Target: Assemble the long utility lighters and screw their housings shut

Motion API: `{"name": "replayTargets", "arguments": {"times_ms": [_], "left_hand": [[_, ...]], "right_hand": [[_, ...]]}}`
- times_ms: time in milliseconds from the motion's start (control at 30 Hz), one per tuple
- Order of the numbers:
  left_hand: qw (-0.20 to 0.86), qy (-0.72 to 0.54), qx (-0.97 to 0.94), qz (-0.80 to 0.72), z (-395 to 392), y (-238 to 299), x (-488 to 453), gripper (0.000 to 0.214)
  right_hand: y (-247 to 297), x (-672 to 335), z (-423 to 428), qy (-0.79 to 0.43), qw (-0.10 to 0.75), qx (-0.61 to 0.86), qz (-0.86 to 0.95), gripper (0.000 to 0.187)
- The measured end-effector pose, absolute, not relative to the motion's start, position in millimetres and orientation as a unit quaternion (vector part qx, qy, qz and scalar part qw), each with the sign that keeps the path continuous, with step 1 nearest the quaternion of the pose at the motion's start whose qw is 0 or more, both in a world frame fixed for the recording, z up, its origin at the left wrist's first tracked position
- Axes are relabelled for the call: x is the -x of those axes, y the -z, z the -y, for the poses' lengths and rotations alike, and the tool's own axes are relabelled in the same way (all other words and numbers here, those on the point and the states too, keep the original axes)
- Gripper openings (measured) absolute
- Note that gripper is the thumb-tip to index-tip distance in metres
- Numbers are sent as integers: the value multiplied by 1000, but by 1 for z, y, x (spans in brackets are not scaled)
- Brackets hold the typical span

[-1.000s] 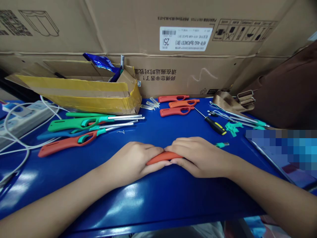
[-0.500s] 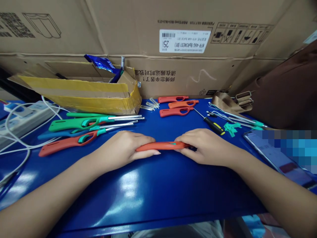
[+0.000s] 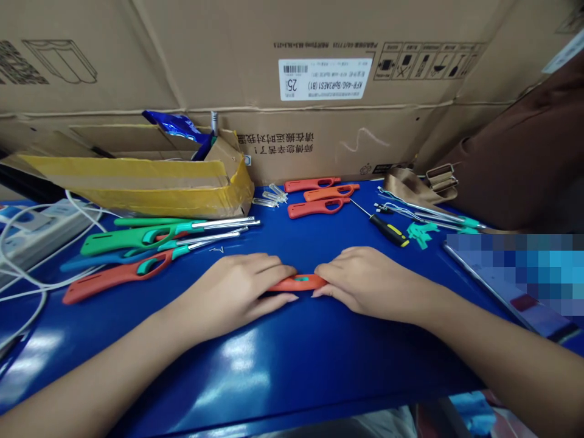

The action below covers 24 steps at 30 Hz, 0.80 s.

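Observation:
An orange lighter handle (image 3: 298,282) with a small green part showing in its slot is held edge-up, low over the blue table. My left hand (image 3: 244,286) is closed around its left end, thumb along the near side. At the right end, my right hand (image 3: 365,280) pinches it between thumb and fingers. Both ends are covered by the hands. Beyond them lie three loose orange-red handle shells (image 3: 319,208). To the left are several long-nosed lighters, among them a green one (image 3: 114,239) and an orange one (image 3: 104,283) with metal tubes.
A black-yellow screwdriver (image 3: 387,231), green plastic pieces (image 3: 422,234), metal tubes with wires (image 3: 410,213) and a phone (image 3: 506,286) lie rightward. Clear small parts (image 3: 274,194) sit beside a yellow-taped carton (image 3: 182,198). White cables and a power strip (image 3: 50,234) are left; large cardboard (image 3: 205,55) stands behind.
My hands have come closer together on the lighter handle, so less of it shows between them. The handle has shifted slightly left and toward me; the view has also shifted a little.

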<state>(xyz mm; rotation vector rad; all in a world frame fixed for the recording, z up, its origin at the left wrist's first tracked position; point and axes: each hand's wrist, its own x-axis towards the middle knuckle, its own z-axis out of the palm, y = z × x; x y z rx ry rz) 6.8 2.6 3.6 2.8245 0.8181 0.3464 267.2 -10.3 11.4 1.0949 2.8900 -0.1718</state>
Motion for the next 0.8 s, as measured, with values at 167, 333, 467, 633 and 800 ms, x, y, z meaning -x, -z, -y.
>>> {"name": "replayTargets", "arguments": {"times_ms": [167,333,467,633,800], "left_hand": [[80,-118,-952,-270,-4,-6,-6,25],[41,-128,-953,-271,-12,-8,4,22],[28,-115,-955,-273,-12,-7,3,23],[28,-85,-958,-273,-7,-6,-1,21],[24,-74,-958,-275,-1,-6,-7,24]], "right_hand": [[-15,-264,13,64,1,-370,-927,38],[-16,-274,11,32,-53,-389,-919,31],[-12,-276,9,20,-78,-377,-923,30],[-11,-270,8,25,-62,-369,-927,32],[-8,-267,13,-4,-79,-333,-940,33]]}}
